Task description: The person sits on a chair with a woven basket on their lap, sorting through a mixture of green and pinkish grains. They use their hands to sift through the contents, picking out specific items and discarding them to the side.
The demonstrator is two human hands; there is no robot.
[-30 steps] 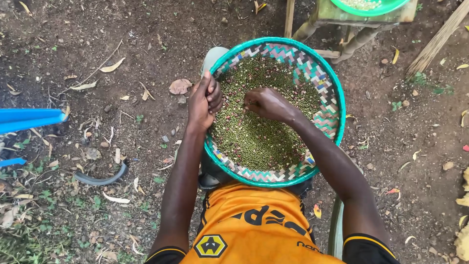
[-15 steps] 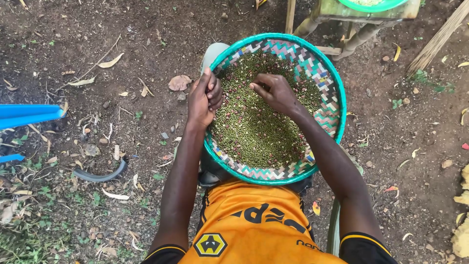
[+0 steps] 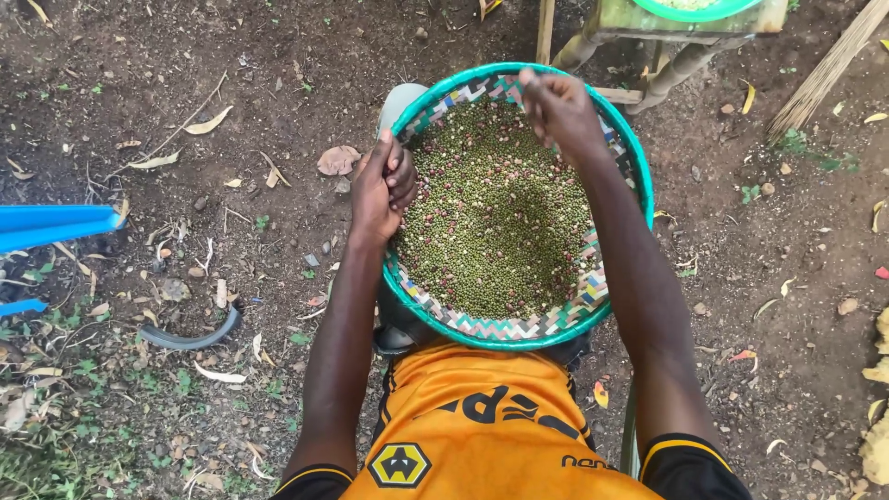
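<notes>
Your left hand [image 3: 381, 185] alone grips the round teal-rimmed woven tray [image 3: 630, 157]; right hand [image 3: 556, 102], pinched shut at its far rim, could tip small green seeds [image 3: 495, 218] out.

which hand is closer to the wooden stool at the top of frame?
Right. The right hand is raised at the far rim of the woven basket, just below-left of the wooden stool. The left hand grips the basket's near-left rim, farther from it.

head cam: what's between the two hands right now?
Head view: a heap of small green and reddish seeds in the woven tray lies between the left hand, gripping the rim, and the right hand at the far rim.
</notes>
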